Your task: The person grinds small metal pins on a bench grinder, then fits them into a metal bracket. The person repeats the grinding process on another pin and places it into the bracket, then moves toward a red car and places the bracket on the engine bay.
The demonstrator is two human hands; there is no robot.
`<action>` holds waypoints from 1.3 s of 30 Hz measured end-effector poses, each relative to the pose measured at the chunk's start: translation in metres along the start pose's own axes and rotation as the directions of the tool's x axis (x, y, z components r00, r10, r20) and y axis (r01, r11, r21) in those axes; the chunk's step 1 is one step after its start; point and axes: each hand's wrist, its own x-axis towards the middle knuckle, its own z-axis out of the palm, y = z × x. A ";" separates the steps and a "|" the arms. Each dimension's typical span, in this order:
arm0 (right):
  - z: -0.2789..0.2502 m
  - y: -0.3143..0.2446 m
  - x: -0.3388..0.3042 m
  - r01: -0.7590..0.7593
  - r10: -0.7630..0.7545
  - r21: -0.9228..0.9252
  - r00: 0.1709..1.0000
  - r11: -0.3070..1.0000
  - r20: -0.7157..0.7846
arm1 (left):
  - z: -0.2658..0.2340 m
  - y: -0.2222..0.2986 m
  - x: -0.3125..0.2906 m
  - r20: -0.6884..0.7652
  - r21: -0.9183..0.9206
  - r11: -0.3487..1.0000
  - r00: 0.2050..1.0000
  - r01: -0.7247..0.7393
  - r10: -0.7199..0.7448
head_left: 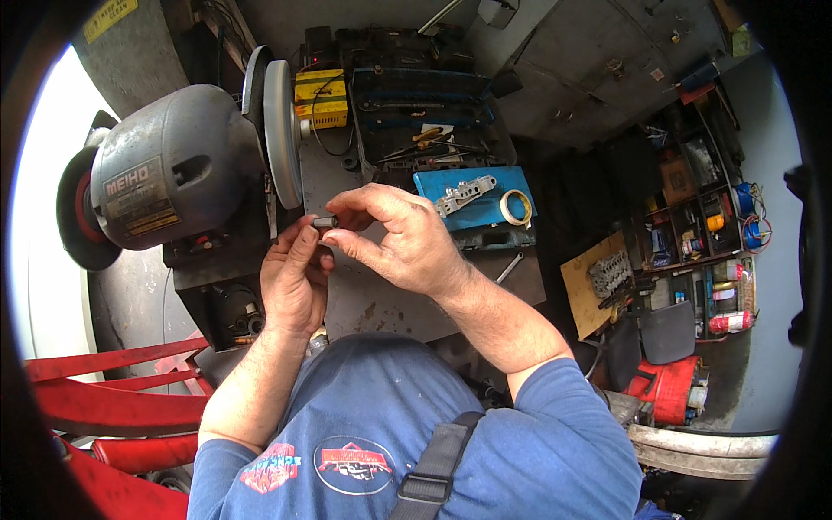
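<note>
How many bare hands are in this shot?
2: the left hand and the right hand, both at a small grey cylindrical part, right of the bench grinder. No others show.

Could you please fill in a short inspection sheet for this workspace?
Surface: grey bench top, dark stains.
Things in hand: small dark cylindrical part.
Clutter: tape roll and silvery metal part on a blue panel; wrench nearby.
Hands: left hand's fingers hold the part; right hand's fingers are around its right end, contact unclear.
Cables: dark cable by a yellow box.
Surroundings: bench grinder left, filled shelving right.
</note>
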 end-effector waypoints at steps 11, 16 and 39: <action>0.006 0.010 0.015 0.063 -0.061 -0.079 0.998 0.995 0.025 | -0.004 0.003 0.006 -0.042 0.083 0.996 0.999 -0.029 0.032; 0.014 0.013 0.020 0.111 -0.112 -0.030 0.993 0.993 -0.035 | -0.004 0.004 0.007 -0.046 0.035 0.999 0.999 -0.015 0.017; 0.014 0.014 0.021 0.034 -0.033 0.027 0.999 0.999 -0.032 | -0.003 0.004 0.009 -0.048 0.048 0.999 0.999 0.002 0.000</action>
